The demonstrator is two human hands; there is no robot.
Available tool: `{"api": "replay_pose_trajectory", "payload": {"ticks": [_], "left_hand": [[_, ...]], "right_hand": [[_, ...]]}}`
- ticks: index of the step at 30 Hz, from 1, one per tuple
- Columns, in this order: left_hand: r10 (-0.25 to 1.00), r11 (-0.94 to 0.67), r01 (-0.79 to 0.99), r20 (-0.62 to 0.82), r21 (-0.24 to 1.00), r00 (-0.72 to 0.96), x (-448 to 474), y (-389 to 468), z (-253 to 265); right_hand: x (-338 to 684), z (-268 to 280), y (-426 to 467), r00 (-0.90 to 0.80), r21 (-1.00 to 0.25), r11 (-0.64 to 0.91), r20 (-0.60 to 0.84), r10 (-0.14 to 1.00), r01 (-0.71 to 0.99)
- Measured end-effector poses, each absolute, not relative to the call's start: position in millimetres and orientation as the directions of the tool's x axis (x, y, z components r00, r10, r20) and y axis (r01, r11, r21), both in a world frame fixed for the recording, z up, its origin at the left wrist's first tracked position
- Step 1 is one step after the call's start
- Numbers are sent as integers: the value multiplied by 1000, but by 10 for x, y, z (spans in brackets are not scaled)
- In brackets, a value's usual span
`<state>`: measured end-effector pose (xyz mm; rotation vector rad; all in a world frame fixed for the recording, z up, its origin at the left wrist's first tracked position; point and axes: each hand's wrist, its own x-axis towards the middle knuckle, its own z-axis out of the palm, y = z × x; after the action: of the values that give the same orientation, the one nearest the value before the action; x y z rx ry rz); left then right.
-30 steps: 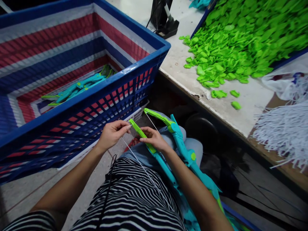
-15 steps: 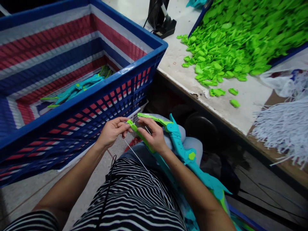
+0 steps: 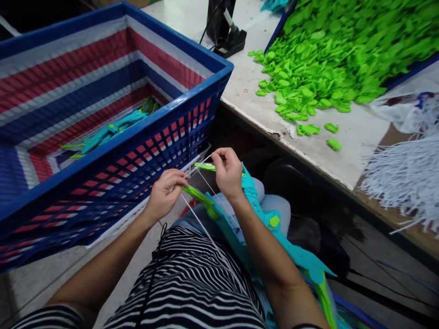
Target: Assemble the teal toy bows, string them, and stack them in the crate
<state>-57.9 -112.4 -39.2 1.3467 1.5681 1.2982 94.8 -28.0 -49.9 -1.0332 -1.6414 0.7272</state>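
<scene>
My left hand (image 3: 163, 194) pinches the green tip of a teal and green plastic toy bow (image 3: 226, 230), which slants across my lap and under my right forearm. My right hand (image 3: 229, 173) is raised, thumb and fingers closed on a white string (image 3: 206, 159). That string runs taut toward the bow's tip at my left fingers, and other lengths slope down over my striped shirt. Beside it lies a second toy bow (image 3: 255, 201), its green tip just behind my right hand. How the string is fastened at the tip is too small to tell.
A blue basket (image 3: 192, 103) with striped lining stands at the left, with several teal and green bows (image 3: 113, 130) inside. On the table (image 3: 254, 119) at the right are a heap of green plastic pieces (image 3: 315, 82), a black stand (image 3: 231, 43) and a bundle of white strings (image 3: 401, 183).
My right hand has left the bow's green limb and moved up and right, drawing a string out from the tip. My left hand stays at the tip.
</scene>
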Motion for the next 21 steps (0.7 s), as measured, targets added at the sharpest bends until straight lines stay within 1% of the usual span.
{"api": "replay_pose_trajectory", "payload": {"ticks": [1,3,5,6,7,8,10,11,12,13,14,17,19,21], "left_hand": [[974,1,232,51,973,-219,-561,-1117,-369],[966,139,22,-131,990,-223,-543,-1092,-309],[934,251,-190,-289,949,-211,-557,-1067,-237],[922,276,-231,-325,933,-212,-574,-1060,-198],[916,284,-216,-331,934,-228,-595,-1059,-157],[913,275,-154,-308,949,-266,-617,-1063,-116],[913,237,27,-213,971,-348,-649,-1081,-34],[914,217,96,-168,971,-371,-652,-1091,3],[913,197,124,-135,973,-385,-646,-1098,35],[910,175,107,-120,979,-398,-631,-1100,60],[904,156,52,-122,986,-409,-610,-1098,79],[889,147,-166,-204,975,-410,-539,-1073,95],[889,194,-266,-284,944,-359,-516,-1058,88],[898,236,-322,-333,917,-289,-519,-1055,83]], "right_hand": [[939,-467,-327,-111,-842,474,461,880,257],[896,-426,-486,-190,-789,576,545,817,213],[834,-440,-667,-317,-713,683,619,719,156],[802,-465,-740,-371,-685,718,638,675,128],[773,-498,-792,-408,-669,735,645,646,106],[748,-531,-822,-427,-668,738,643,635,92],[712,-573,-822,-422,-694,715,624,658,87],[700,-576,-801,-406,-712,697,614,677,85],[691,-564,-774,-385,-729,680,607,695,77],[683,-540,-745,-357,-742,667,607,710,64],[676,-507,-718,-330,-751,659,610,720,50],[654,-397,-658,-268,-767,641,611,745,34],[636,-346,-632,-239,-782,622,597,766,39],[618,-322,-612,-221,-805,593,573,789,31]]}}
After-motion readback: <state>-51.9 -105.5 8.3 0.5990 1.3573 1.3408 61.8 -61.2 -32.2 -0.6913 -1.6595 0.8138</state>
